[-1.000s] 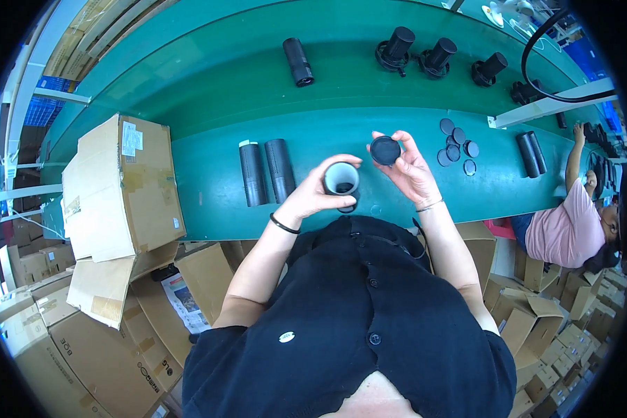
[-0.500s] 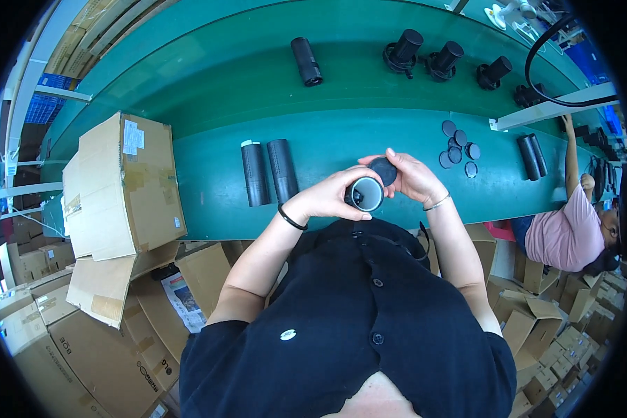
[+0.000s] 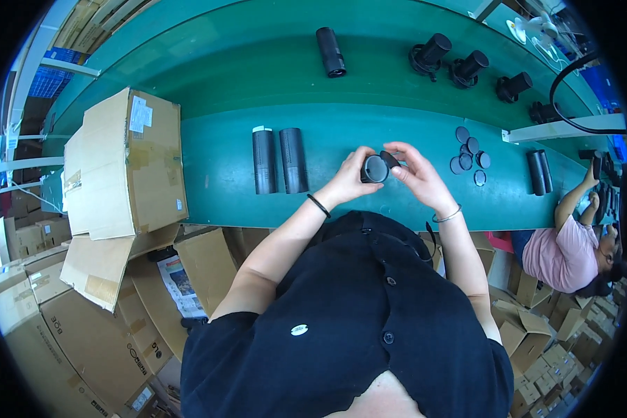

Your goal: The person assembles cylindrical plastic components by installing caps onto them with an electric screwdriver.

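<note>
My left hand (image 3: 348, 178) is wrapped round a black tube (image 3: 375, 170), whose grey-looking round end faces up toward me. In the fingers of my right hand (image 3: 423, 177) is a black round cap (image 3: 390, 159), tilted on edge against the tube's rim. Whether it touches the rim all along cannot be made out. Left of my hands, two black cylinders (image 3: 293, 160) lie side by side on the green bench (image 3: 219, 184). To the right lies a cluster of several black round discs (image 3: 472, 145).
A large open cardboard box (image 3: 157, 160) stands at the bench's left. On the raised back ledge are a single black cylinder (image 3: 331, 52) and several black flanged parts (image 3: 470, 66). Two cylinders (image 3: 538, 173) lie far right, near a co-worker in a pink shirt (image 3: 557, 258).
The tube and my hands have moved slightly away from my body. The cap has turned from facing me flat to an edge-on tilt at the tube's rim. The view has shifted a little.
</note>
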Action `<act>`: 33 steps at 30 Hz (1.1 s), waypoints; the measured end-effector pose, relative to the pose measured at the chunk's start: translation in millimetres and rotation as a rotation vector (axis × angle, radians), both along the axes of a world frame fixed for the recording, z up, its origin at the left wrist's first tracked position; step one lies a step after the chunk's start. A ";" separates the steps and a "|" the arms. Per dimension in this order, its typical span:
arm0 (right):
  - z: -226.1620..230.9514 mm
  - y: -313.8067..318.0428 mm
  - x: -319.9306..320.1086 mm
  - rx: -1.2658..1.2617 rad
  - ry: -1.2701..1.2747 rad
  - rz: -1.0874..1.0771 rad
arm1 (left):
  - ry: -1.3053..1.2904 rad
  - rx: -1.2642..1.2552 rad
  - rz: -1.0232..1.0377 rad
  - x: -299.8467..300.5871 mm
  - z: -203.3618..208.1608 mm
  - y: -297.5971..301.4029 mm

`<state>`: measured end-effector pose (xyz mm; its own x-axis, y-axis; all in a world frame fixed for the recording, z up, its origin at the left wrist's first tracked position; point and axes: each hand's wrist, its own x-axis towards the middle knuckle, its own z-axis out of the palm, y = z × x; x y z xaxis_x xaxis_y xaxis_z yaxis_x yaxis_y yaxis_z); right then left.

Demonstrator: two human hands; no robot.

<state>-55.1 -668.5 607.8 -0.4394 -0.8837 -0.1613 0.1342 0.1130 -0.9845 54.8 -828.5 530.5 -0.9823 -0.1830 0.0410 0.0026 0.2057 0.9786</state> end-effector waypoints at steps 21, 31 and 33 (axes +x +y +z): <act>4.7 -10.2 14.3 0.170 0.706 -0.013 | -0.069 -0.140 -0.123 -4.0 4.8 3.1; 8.5 -13.7 21.1 0.230 0.741 -0.049 | -0.060 -0.114 -0.111 -4.9 -2.6 3.6; 10.0 -14.7 22.3 0.239 0.734 -0.060 | -0.057 -0.122 -0.117 -5.4 -1.1 3.2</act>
